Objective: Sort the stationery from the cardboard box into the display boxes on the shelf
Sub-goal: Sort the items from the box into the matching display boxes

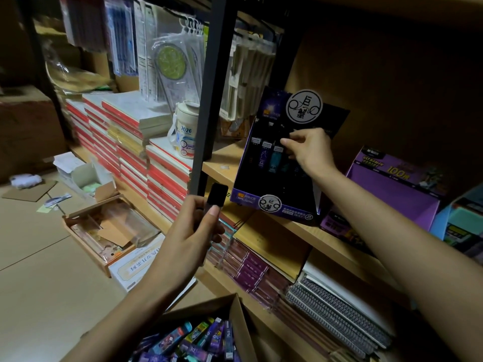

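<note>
Wooden shelf [222,163] bears a display box [271,205] above tan floor [39,244].

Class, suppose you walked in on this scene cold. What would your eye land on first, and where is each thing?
First, the right hand pinching a dark pack inside the purple display box, which stands on the wooden shelf. Next, the left hand holding a black-topped pack up in front of that shelf. Last, the cardboard box full of bright packs at the bottom edge.
</note>
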### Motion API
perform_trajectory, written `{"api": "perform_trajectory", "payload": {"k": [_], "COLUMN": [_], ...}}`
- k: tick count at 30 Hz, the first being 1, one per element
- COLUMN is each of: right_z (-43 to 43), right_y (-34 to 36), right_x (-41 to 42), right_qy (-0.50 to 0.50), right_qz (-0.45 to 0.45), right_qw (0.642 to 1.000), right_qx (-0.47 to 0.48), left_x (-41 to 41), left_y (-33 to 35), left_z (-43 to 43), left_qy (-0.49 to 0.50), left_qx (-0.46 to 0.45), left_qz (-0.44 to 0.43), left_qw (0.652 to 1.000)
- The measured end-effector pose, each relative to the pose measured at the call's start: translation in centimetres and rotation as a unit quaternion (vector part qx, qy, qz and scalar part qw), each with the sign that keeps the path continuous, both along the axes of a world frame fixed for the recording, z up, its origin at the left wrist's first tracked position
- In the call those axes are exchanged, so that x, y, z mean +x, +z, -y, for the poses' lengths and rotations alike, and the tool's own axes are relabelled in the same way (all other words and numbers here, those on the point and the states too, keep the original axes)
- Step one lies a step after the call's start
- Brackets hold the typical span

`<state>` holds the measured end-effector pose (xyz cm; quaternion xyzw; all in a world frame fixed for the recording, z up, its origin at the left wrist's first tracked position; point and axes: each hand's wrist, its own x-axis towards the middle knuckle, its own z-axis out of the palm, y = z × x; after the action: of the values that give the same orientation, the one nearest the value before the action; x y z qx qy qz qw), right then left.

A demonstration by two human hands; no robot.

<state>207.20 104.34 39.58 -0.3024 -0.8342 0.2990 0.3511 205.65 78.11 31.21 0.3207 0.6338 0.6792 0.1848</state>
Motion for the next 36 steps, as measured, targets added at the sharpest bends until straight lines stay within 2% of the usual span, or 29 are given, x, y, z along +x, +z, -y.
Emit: {"api": "perform_trajectory", "payload": {"k": [5,8,10,13,15,21,25,28,32,36], "right_z": [0.7,2.9,5.3,9.3,11.1,10.8,6.6,3.0,-0.2,-1.4], "right_y": [0.8,0.8,0.6,0.1,-0.4,0.6,3.5,4.6,4.2,3.2], "right_x": [0.5,2.7,4.7,7.4,8.6,10.3,10.2,9.1,6.7,4.8], "right_qy": [-0.047,-0.026,0.073,0.232,0.269,0.257,0.195,0.120,0.071,0.066], "right_qz": [0.137,0.140,0.101,0.052,0.035,-0.011,-0.065,-0.066,-0.087,-0.066], "right_qw": [0.987,0.984,0.992,0.955,0.941,0.949,0.975,0.991,0.994,0.995], "right_qx": [0.071,0.107,0.012,-0.175,-0.202,-0.181,-0.085,0.001,0.005,0.019], "left_x": [0.4,0.7,0.9,1.4,1.8,2.3,0.0,-2.0,-3.7,-4.1], "left_y": [0.3,0.6,0.7,0.7,0.6,1.5,2.0,1.8,1.3,0.4], "left_z": [0.0,-0.2,-0.5,-1.1,-1.6,-2.4,-4.0,-6.1,-8.6,-9.4], "left_qy": [-0.014,-0.026,-0.034,-0.040,-0.047,-0.071,-0.009,0.042,0.038,0.013], "left_qx": [0.023,0.030,0.036,0.038,0.032,0.008,-0.043,-0.104,-0.145,-0.109], "left_qz": [0.007,0.021,0.024,0.002,-0.015,-0.063,-0.130,-0.201,-0.198,-0.189], "left_qw": [1.000,0.999,0.998,0.998,0.998,0.995,0.991,0.973,0.969,0.976]}}
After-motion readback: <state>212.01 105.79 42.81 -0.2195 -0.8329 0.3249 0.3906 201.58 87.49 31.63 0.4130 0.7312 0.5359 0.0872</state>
